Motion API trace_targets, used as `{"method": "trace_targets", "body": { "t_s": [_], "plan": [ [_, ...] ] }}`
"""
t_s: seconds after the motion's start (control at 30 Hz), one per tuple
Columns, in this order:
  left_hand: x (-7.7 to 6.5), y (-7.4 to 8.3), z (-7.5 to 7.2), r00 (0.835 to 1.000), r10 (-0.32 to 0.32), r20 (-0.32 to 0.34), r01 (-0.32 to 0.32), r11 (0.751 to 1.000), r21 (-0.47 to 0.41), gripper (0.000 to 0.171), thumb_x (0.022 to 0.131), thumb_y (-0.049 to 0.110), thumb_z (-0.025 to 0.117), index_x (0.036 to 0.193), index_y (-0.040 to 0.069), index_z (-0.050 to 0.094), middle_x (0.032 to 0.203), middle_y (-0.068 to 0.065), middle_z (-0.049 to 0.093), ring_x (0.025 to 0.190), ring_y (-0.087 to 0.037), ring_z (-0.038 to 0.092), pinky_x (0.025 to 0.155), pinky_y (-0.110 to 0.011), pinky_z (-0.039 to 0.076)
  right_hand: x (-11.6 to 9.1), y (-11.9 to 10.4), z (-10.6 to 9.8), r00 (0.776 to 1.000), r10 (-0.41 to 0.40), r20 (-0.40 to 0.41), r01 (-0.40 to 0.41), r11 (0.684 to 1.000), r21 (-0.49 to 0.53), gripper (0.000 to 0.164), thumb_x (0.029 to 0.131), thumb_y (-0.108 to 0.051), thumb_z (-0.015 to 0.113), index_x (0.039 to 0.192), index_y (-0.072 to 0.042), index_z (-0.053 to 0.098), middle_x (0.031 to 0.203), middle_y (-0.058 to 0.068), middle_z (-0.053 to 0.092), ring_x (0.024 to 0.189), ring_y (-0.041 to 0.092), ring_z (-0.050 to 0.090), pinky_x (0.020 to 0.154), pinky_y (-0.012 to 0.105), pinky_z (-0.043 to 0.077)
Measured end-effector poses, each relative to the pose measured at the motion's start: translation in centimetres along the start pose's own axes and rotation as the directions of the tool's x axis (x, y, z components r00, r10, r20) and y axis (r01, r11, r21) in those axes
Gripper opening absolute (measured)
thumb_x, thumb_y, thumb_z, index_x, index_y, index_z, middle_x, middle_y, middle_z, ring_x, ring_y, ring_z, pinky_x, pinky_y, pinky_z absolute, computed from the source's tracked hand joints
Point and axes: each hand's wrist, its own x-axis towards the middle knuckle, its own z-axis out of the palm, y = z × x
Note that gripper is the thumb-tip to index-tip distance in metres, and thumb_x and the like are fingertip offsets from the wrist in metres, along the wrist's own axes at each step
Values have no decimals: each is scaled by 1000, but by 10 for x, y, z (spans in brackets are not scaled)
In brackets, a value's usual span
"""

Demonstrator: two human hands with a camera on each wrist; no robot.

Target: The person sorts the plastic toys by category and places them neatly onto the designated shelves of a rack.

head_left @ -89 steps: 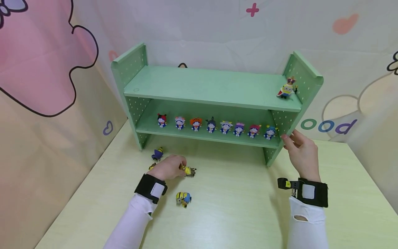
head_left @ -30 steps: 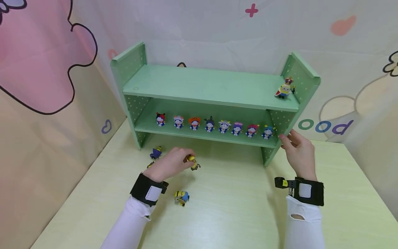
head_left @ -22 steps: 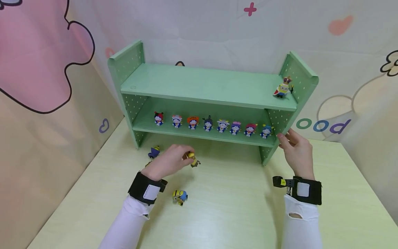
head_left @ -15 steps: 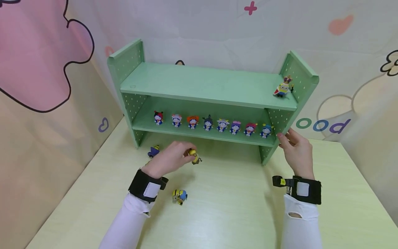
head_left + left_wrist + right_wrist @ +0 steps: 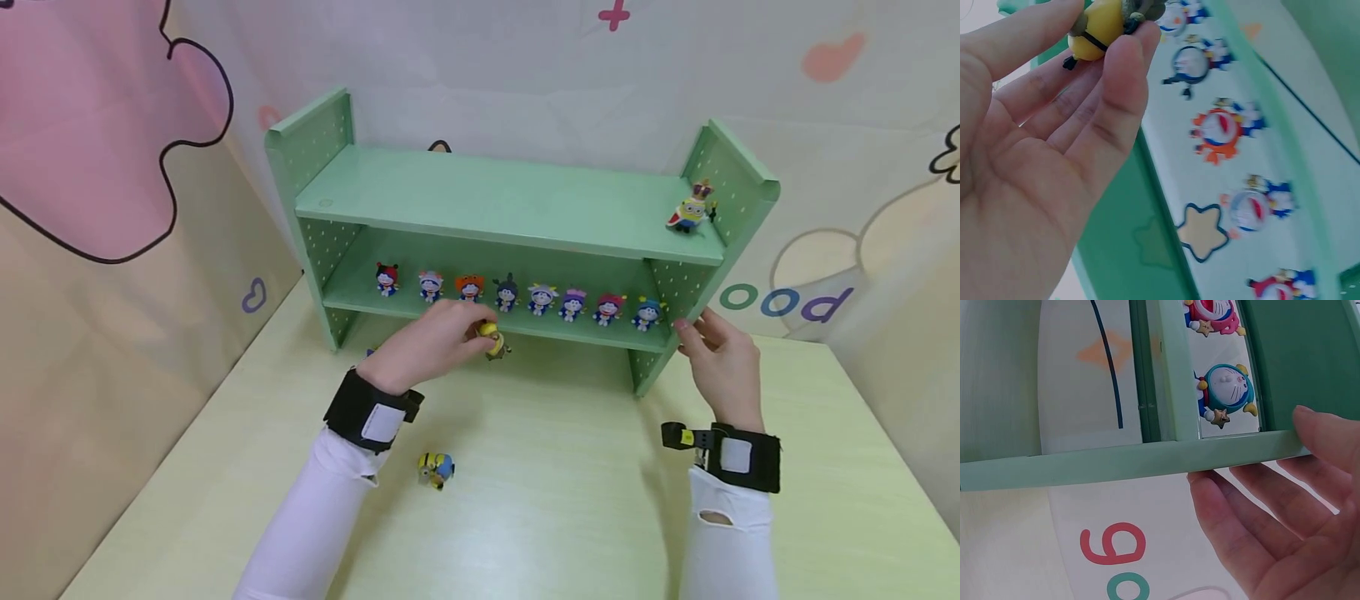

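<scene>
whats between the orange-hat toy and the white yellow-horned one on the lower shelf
Just one toy with a dark hat, shown in the head view.

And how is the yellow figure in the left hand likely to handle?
The figure is probably stiff: its body shows no visible dent between the fingers. It looks fairly light, held in just a pinch. Its rounded body might roll if pushed lying down.
</scene>
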Motion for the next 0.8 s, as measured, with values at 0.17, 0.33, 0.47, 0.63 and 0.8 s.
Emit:
{"method": "trace_targets", "body": {
  "t_s": [0.17,0.33,0.47,0.63,0.8],
  "plan": [
    [16,14,-11,999,45,-18,-44,998,49,24,100,17,61,120,5,63,96,6,59,83,-9,52,76,-21,43,-1,0,0,1000,4,2,-4,1000,16,46,103,-38,52,145,-19,49,134,7,54,105,25,64,87,35,49],
    [30,24,-17,995,97,-34,-95,994,61,28,101,19,59,125,6,61,102,5,58,87,-8,52,79,-21,42,0,0,0,1000,4,6,-4,1000,23,46,103,-38,52,145,-19,49,133,7,54,104,25,64,87,35,49],
    [41,31,-23,990,133,-44,-130,990,58,26,101,18,60,123,5,61,101,5,58,86,-8,51,78,-19,42,0,0,0,1000,2,8,-2,1000,20,47,103,-39,52,146,-19,48,133,7,55,104,25,64,87,35,49],
    [54,44,-33,984,177,-23,-175,982,70,24,100,17,60,121,4,61,102,4,59,88,-8,52,79,-17,41,1,0,-1,1000,-9,0,9,1000,14,47,103,-38,53,145,-18,49,131,8,56,103,24,64,84,29,50],
    [64,56,-44,980,198,-13,-196,976,89,28,99,18,61,123,4,60,104,1,59,90,-9,52,80,-16,41,0,0,-1,1000,-15,-8,15,1000,11,46,103,-37,53,144,-17,50,129,10,57,99,23,66,79,22,50]
  ]
}}
